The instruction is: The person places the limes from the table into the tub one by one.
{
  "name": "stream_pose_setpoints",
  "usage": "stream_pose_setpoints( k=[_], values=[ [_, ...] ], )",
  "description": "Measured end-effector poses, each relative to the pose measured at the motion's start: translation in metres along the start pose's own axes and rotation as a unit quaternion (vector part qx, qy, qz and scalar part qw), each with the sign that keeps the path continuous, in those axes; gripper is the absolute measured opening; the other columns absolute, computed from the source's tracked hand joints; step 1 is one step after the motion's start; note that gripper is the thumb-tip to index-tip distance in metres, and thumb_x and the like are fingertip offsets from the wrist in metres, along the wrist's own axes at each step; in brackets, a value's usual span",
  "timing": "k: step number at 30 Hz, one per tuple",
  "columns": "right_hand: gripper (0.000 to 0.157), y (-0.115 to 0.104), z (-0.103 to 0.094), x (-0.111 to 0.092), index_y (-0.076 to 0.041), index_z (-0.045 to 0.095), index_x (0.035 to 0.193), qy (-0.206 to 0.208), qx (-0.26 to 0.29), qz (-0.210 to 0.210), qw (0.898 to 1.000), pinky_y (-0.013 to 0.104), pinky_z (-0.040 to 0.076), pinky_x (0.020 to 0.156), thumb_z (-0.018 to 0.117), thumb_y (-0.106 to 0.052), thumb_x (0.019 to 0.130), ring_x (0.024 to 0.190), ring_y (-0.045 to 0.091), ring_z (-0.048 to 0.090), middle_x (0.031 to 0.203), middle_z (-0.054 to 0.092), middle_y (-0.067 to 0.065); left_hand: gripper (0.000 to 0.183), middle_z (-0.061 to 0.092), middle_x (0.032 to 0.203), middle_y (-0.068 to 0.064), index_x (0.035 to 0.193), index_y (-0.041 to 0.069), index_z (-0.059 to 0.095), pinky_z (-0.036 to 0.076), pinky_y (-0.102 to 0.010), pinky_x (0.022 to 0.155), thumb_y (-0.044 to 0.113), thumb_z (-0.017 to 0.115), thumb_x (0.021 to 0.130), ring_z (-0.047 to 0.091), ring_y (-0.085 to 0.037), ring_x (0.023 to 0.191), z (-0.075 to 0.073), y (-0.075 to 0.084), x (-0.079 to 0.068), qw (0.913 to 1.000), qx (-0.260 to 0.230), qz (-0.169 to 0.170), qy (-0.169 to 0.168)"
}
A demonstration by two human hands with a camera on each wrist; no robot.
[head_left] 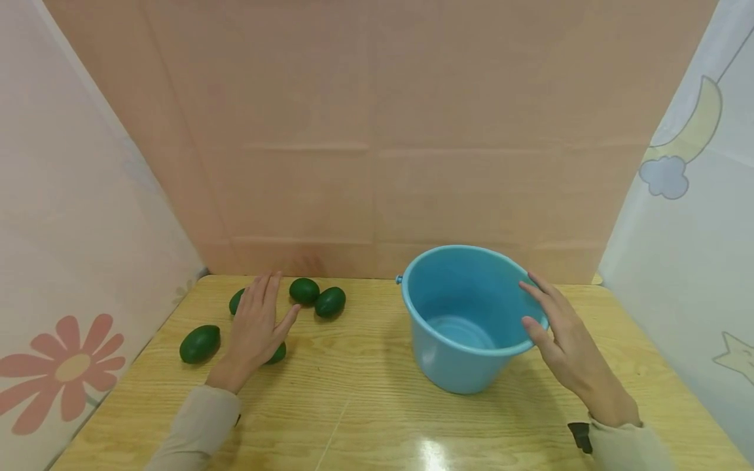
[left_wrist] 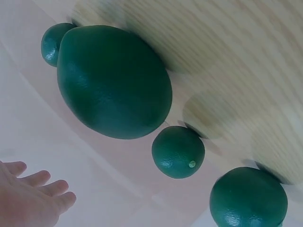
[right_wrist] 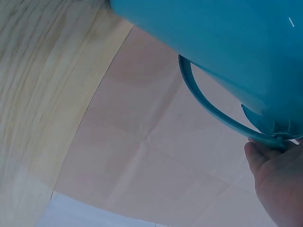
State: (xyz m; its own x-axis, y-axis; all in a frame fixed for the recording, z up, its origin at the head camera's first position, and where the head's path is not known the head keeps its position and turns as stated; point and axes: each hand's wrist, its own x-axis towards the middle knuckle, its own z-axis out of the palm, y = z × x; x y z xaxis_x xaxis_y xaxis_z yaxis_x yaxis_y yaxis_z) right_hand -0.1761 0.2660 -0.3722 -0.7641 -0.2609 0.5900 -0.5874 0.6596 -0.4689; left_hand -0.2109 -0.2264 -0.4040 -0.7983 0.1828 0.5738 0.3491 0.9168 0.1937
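My left hand [head_left: 253, 324] hovers over a group of dark green, lime-like fruits, its fingers straight and the thumb spread. It partly covers one fruit [head_left: 237, 302] beyond the fingers and another fruit [head_left: 277, 354] below the thumb. In the left wrist view, a large-looking fruit [left_wrist: 113, 82] is closest to the camera, and the fingers show apart from it. At the right, my right hand [head_left: 565, 340] grips the rim of a light blue bucket [head_left: 459, 366], thumb over the inside. Its fingers meet the bucket beside the handle [right_wrist: 213, 111] joint in the right wrist view.
Two more fruits, one [head_left: 304, 291] beside the other [head_left: 330, 302], lie toward the back of the wooden table [head_left: 330, 392]. Another fruit [head_left: 200, 344] lies at the left. A brownish-pink sheet [head_left: 377, 131] stands behind, with printed sheets at both sides.
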Motion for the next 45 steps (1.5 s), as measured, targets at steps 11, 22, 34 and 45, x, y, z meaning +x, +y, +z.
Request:
stream_pose_setpoints(
  k=[11,22,34,45],
  values=[
    [0.051,-0.003,-0.002,0.001,-0.003,0.042,0.148,-0.007,0.024,0.006,1.000,0.069,0.023,0.110,0.051,-0.008,0.098,0.149,-0.002,0.016,0.163,0.025,0.006,0.074,0.030,0.155,-0.030,0.153,-0.004,0.024,0.027,-0.066,0.114,0.031,0.060,0.099,0.033,-0.048,0.140,-0.004,-0.001,-0.007,0.9981,-0.021,-0.038,-0.044],
    [0.052,-0.004,-0.001,0.002,-0.004,0.041,0.149,-0.002,0.036,0.009,0.999,0.072,0.023,0.107,0.049,-0.007,0.098,0.148,-0.003,0.017,0.163,0.025,0.007,0.071,0.031,0.155,-0.029,0.153,-0.002,0.026,0.028,-0.064,0.114,0.038,0.054,0.102,0.033,-0.048,0.141,-0.010,-0.004,-0.014,0.9952,-0.021,-0.060,-0.075],
    [0.051,-0.003,0.001,0.002,-0.003,0.041,0.149,-0.003,0.047,0.015,0.999,0.072,0.022,0.107,0.050,-0.006,0.098,0.148,-0.003,0.016,0.163,0.025,0.006,0.071,0.032,0.156,-0.029,0.155,0.000,0.025,0.032,-0.066,0.111,0.040,0.052,0.103,0.034,-0.049,0.140,-0.011,-0.009,-0.020,0.9929,-0.032,-0.059,-0.098],
    [0.052,-0.005,0.002,0.001,-0.005,0.041,0.149,0.000,0.046,0.019,0.999,0.072,0.024,0.107,0.051,-0.006,0.098,0.149,0.001,0.019,0.163,0.026,0.006,0.069,0.032,0.156,-0.025,0.154,0.003,0.029,0.035,-0.070,0.105,0.041,0.054,0.102,0.033,-0.049,0.141,-0.015,-0.017,-0.029,0.9867,-0.067,-0.056,-0.137]
  ],
)
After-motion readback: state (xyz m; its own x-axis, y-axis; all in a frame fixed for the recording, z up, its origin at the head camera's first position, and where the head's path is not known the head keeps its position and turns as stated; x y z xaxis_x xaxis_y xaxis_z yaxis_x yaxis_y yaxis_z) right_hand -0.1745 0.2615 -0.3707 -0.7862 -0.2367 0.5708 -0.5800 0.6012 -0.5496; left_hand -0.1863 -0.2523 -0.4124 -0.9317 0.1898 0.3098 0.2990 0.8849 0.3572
